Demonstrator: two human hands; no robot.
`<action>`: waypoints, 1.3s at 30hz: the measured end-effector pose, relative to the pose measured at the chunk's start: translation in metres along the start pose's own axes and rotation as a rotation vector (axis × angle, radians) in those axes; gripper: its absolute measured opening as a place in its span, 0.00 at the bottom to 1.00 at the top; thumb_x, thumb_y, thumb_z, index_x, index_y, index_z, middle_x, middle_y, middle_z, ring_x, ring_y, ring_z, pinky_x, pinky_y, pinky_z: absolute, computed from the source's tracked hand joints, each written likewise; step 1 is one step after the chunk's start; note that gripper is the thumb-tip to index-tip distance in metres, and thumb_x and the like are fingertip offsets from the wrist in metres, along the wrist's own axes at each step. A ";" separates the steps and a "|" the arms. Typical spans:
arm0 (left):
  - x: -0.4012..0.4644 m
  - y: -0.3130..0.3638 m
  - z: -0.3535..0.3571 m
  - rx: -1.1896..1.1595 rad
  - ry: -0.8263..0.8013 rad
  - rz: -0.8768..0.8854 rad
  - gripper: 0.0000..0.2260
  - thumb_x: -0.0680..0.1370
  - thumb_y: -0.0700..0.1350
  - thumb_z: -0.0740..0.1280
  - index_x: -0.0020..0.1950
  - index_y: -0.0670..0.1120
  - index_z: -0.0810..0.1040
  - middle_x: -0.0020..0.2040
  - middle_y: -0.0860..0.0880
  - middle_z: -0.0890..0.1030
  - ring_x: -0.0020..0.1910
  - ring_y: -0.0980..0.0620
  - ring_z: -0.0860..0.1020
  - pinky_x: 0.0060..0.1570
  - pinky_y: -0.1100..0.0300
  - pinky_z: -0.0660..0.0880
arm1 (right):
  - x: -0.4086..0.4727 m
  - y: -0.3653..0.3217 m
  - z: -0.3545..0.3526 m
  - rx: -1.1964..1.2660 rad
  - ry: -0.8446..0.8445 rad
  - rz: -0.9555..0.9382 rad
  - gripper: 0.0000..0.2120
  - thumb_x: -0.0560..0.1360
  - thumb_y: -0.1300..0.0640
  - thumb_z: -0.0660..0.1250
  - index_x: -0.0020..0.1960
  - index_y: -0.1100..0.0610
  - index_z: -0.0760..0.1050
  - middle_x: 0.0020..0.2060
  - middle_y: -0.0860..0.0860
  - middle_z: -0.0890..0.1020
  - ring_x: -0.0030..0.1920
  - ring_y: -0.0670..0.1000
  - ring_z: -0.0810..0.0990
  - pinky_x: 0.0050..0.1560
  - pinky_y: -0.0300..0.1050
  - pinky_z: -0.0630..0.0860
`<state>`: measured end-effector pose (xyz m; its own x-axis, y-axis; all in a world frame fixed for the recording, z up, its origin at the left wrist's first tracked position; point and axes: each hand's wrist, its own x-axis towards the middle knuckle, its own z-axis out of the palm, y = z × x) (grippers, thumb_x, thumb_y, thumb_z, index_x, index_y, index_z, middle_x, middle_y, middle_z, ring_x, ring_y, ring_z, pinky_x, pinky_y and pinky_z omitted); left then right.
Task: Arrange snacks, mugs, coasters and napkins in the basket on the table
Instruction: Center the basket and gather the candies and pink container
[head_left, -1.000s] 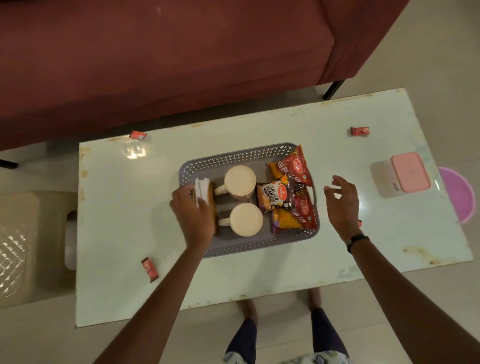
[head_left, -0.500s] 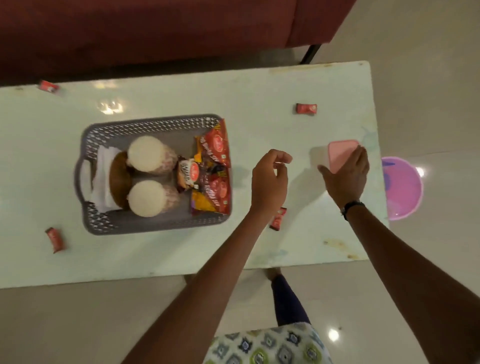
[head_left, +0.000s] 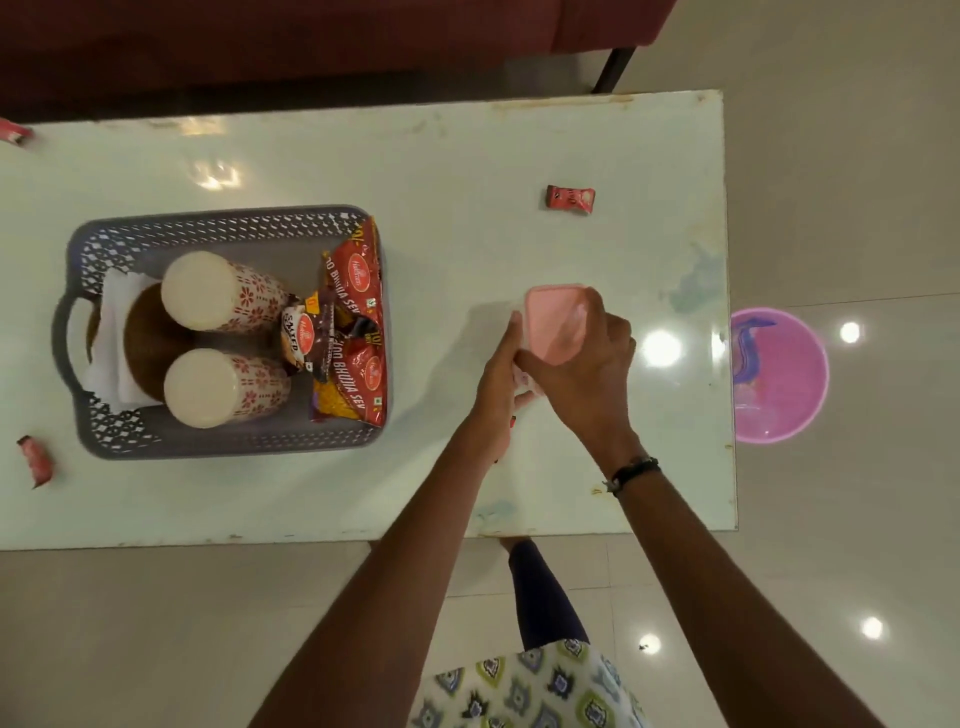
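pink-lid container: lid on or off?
On. The pink lid sits on the container, with the right hand gripping over it and the left hand holding the container's side.

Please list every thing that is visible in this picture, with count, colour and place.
basket: 1, grey, left part of table
mugs: 2, white with red flowers, inside basket
snack packets: several, red and yellow, right side of basket
napkins: white stack, left side of basket
coasters: brown, count unclear, beside napkins
small sachets: 3, red, loose on table
container: 1, pink lid, held above table
table: 1, pale green
sofa: 1, dark red, behind table
basin: 1, pink, on floor
left hand: on container
right hand: on container, dark wristband
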<state>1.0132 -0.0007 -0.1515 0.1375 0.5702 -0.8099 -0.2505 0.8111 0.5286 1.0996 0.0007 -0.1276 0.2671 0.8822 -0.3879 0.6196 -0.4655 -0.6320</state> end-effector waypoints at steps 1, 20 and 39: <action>0.001 0.004 -0.002 -0.068 -0.041 0.020 0.22 0.79 0.62 0.49 0.59 0.51 0.75 0.54 0.51 0.81 0.56 0.53 0.79 0.51 0.58 0.75 | -0.002 -0.005 -0.002 0.035 -0.023 0.010 0.43 0.61 0.48 0.77 0.70 0.52 0.60 0.60 0.56 0.70 0.62 0.55 0.66 0.40 0.32 0.62; 0.002 0.022 -0.032 -0.101 -0.099 -0.042 0.36 0.72 0.71 0.45 0.54 0.45 0.79 0.57 0.38 0.79 0.56 0.40 0.79 0.56 0.44 0.76 | 0.005 -0.016 -0.044 0.604 -0.551 0.239 0.40 0.61 0.57 0.79 0.68 0.44 0.67 0.59 0.47 0.77 0.58 0.48 0.77 0.53 0.46 0.78; 0.043 0.030 -0.041 0.306 0.411 0.120 0.20 0.79 0.46 0.59 0.71 0.47 0.64 0.69 0.43 0.69 0.66 0.44 0.70 0.65 0.44 0.71 | 0.041 0.038 -0.020 1.069 -0.412 0.549 0.18 0.76 0.62 0.57 0.66 0.59 0.68 0.53 0.55 0.77 0.57 0.55 0.75 0.60 0.56 0.75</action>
<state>0.9722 0.0426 -0.1808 -0.2777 0.6131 -0.7396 0.0589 0.7793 0.6239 1.1491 0.0208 -0.1543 -0.0691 0.5578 -0.8271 -0.4530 -0.7563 -0.4721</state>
